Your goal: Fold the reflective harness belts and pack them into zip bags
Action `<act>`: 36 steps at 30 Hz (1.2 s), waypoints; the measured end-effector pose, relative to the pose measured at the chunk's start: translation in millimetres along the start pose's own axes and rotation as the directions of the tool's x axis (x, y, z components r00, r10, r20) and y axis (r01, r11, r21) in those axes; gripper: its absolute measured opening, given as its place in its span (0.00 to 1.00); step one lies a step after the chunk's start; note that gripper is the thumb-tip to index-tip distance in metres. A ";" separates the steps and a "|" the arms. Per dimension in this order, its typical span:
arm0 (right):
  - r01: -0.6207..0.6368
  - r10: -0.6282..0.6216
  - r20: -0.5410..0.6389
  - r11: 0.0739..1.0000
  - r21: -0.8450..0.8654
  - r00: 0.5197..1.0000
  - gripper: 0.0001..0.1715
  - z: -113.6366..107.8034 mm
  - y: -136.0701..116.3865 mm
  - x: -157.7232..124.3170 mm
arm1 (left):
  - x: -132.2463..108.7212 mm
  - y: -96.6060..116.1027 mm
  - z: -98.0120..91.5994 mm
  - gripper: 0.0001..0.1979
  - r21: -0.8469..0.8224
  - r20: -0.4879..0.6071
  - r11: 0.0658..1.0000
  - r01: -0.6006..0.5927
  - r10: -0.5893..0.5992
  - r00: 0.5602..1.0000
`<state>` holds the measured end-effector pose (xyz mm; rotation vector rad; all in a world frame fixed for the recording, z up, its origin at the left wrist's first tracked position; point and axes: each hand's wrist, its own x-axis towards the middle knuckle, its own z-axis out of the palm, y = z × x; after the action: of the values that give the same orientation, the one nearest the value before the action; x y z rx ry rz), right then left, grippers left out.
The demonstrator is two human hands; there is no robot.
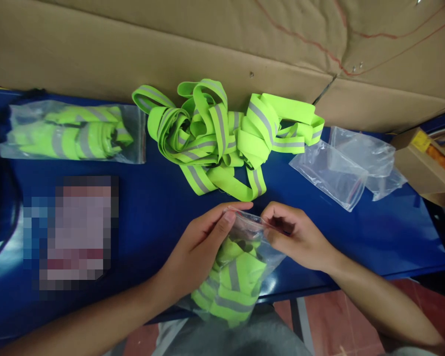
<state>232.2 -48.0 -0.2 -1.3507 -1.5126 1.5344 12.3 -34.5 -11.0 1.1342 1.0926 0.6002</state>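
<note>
Two hands (pixel 198 240) pinch the top of a clear bag (pixel 276 260)

The clear bag is by the middle of the near edge of the blue table (pixel 144 193), and its bottom reaches past that edge. Bright green straps (pixel 234 277) with grey stripes are inside it.

The left arm comes in over the near edge from the left side and slants up to the bag. The left hand holds the bag's left top corner, with the thumb in front and the fingers behind. The pointer finger sticks out nearly straight along the back of the opening. The right arm slants in over the near edge from the right. The fingers of the right hand (pixel 306 235) are curled, and its thumb and pointer finger pinch the right end of the bag's opening.

A messy green pile (pixel 203 131) of the same kind of strap lies along the far edge, near the middle. A filled bag (pixel 74 131) lies by the far left corner. Flat clear bags (pixel 330 170) lie toward the far right corner, just beside a small brown box (pixel 422 170).
</note>
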 end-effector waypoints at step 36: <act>0.071 -0.091 -0.111 0.982 -0.172 0.990 0.04 3.4 1.3 -0.7 | -6.4 -4.3 7.3 0.52 -0.128 0.342 0.987 0.101 -0.051 0.938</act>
<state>229.5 -50.1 -1.9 -1.4283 -1.6311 1.2776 15.8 -44.4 -12.3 1.0190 0.7795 0.3973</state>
